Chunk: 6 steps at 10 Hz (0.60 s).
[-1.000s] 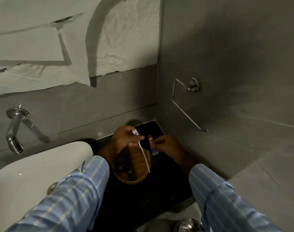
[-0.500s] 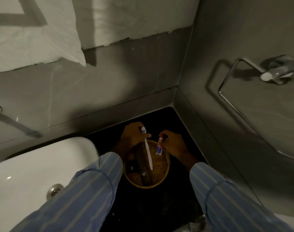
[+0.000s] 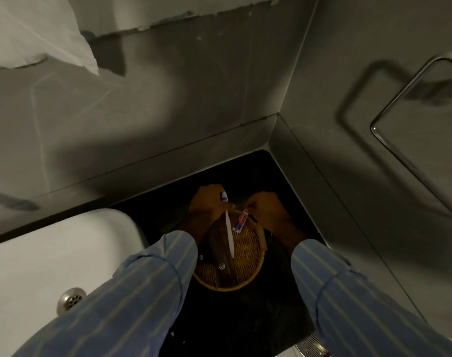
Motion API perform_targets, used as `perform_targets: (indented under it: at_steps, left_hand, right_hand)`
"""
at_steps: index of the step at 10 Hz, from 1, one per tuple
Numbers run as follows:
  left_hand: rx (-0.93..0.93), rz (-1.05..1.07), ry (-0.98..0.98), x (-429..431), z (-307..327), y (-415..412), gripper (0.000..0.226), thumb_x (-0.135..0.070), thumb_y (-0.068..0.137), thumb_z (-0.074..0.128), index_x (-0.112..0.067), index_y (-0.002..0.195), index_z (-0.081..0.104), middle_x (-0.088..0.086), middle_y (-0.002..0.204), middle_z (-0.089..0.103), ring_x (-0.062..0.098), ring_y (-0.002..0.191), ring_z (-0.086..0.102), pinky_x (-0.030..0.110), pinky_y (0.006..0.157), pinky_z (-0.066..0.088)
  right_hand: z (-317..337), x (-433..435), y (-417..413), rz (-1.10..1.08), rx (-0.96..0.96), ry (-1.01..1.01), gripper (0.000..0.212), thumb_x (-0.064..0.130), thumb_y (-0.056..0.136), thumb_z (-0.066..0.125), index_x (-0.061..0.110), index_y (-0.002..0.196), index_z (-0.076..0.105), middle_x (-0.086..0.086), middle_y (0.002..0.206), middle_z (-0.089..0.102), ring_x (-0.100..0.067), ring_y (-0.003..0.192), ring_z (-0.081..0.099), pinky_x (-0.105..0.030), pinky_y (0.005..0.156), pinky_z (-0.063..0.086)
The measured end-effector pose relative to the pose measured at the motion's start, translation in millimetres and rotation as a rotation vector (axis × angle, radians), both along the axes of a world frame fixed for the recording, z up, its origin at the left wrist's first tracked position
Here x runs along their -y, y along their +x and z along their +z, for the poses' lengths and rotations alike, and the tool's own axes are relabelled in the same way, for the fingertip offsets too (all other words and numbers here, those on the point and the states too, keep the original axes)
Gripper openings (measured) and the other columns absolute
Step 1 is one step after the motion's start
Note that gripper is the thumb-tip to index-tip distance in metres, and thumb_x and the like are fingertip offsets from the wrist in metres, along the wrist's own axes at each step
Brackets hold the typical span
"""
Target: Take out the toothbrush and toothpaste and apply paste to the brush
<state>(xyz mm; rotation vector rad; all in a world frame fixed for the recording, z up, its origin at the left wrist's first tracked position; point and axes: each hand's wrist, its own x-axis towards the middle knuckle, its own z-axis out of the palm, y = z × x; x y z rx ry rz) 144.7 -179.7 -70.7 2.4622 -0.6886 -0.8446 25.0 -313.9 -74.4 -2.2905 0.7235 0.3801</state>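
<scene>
My left hand grips a white toothbrush near its blue-marked head, the handle pointing down toward me over a round woven basket. To its right, my right hand holds a small red, white and blue toothpaste tube by its upper end, the tube hanging just right of the brush. Both hands hover above the far rim of the basket. Brush and tube are close but apart. Whether the tube's cap is on is too small to tell.
The basket stands on a black counter in a corner of grey tiled walls and holds dark packets. A white sink with a metal drain lies to the left. A chrome towel ring hangs on the right wall.
The view has tilted down and closer to the corner. Both hands stay over the basket with the brush and tube, the tube now tilted slightly toward the brush.
</scene>
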Motion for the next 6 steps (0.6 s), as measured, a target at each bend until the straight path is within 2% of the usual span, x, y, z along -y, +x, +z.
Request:
perform_targets:
  at_steps: [2, 4, 6]
  left_hand:
    - [-0.002, 0.011, 0.032, 2.0, -7.1, 3.1, 0.033, -0.035, 0.076, 0.081, -0.015, 0.098, 0.068, 0.008, 0.102, 0.071, 0.025, 0.095, 0.067, 0.035, 0.080, 0.054]
    - [-0.039, 0.031, 0.058, 1.6, -14.9, 3.2, 0.029, -0.029, 0.080, 0.078, -0.016, 0.104, 0.068, 0.009, 0.110, 0.070, 0.025, 0.101, 0.066, 0.035, 0.086, 0.054]
    - [-0.053, 0.081, 0.056, 2.4, -12.6, 2.7, 0.043, -0.029, 0.081, 0.077, -0.015, 0.120, 0.064, 0.010, 0.122, 0.067, 0.027, 0.112, 0.063, 0.033, 0.091, 0.050]
  right_hand:
    - [-7.0, 0.8, 12.3, 0.050, -0.118, -0.033, 0.018, 0.019, 0.090, 0.065, 0.013, 0.103, 0.075, -0.008, 0.112, 0.070, -0.022, 0.101, 0.065, -0.024, 0.082, 0.045]
    - [-12.9, -4.9, 8.0, -0.022, -0.119, -0.005, 0.014, 0.019, 0.090, 0.065, 0.013, 0.100, 0.073, -0.007, 0.108, 0.070, -0.019, 0.095, 0.065, -0.025, 0.077, 0.048]
    - [-3.0, -7.4, 2.6, -0.112, -0.063, 0.033, 0.016, 0.017, 0.092, 0.063, 0.009, 0.102, 0.073, -0.008, 0.107, 0.070, -0.020, 0.096, 0.065, -0.028, 0.081, 0.052]
